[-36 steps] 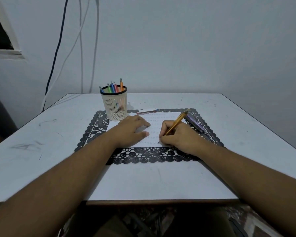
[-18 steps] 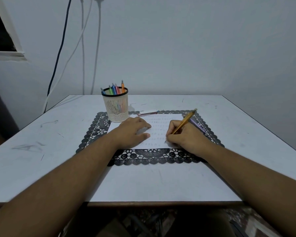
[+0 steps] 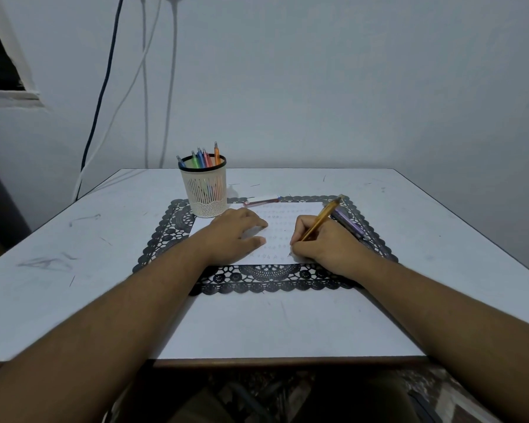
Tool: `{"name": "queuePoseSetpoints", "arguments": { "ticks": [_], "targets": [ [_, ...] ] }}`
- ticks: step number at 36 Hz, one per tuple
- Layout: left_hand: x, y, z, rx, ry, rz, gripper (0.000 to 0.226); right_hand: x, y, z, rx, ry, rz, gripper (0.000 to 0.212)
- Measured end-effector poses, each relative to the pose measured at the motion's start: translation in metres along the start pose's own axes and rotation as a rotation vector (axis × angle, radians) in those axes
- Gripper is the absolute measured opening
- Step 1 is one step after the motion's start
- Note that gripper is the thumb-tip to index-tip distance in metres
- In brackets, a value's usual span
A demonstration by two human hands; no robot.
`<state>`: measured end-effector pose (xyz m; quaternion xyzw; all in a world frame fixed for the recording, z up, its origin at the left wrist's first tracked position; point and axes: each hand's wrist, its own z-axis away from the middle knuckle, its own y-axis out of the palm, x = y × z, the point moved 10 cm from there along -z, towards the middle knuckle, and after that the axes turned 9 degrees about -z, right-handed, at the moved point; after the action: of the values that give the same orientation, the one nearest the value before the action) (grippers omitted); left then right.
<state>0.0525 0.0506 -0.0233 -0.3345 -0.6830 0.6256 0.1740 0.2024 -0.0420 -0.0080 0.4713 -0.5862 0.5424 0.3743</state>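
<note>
A white sheet of paper with rows of faint marks lies on a black lace placemat. My left hand rests flat on the sheet's left part, fingers straight. My right hand grips an orange-yellow pen in a writing hold, its tip touching the paper near the lower right.
A cream mesh pen cup with several coloured pens stands at the mat's back left corner. A small reddish pen lies behind the paper, a purple pen right of it. The white table meets the wall; cables hang at left.
My right hand with the pen has shifted slightly along the paper while writing. My left hand stays on the sheet. The camera view has tilted a little.
</note>
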Motion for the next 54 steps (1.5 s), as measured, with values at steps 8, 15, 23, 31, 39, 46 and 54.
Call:
{"name": "queuePoseSetpoints", "arguments": {
  "ticks": [8, 15, 23, 31, 39, 46, 54],
  "targets": [
    [0.001, 0.001, 0.0, 0.002, 0.002, 0.002, 0.044, -0.001, 0.0, 0.001, 0.008, -0.004, 0.033, 0.02],
    [0.0, 0.0, 0.001, 0.0, 0.004, -0.002, 0.045, 0.0, 0.0, 0.0, 0.003, -0.009, 0.021, 0.027],
    [-0.001, -0.001, 0.001, -0.002, -0.002, 0.009, 0.045, -0.002, 0.001, -0.001, 0.034, -0.011, 0.015, 0.018],
    [-0.001, 0.0, 0.001, 0.002, 0.008, 0.009, 0.045, -0.01, -0.014, -0.002, -0.016, -0.006, -0.08, 0.018],
    [-0.001, 0.0, 0.001, 0.003, 0.008, -0.001, 0.045, -0.008, -0.008, -0.001, 0.006, -0.014, -0.034, 0.013],
    [-0.001, 0.0, 0.001, 0.004, 0.003, 0.0, 0.045, -0.007, -0.01, 0.0, -0.02, -0.009, -0.007, 0.015],
    [-0.001, 0.0, 0.001, 0.007, -0.004, -0.011, 0.046, -0.005, -0.007, 0.001, 0.006, -0.01, 0.001, 0.014]
  ]
}}
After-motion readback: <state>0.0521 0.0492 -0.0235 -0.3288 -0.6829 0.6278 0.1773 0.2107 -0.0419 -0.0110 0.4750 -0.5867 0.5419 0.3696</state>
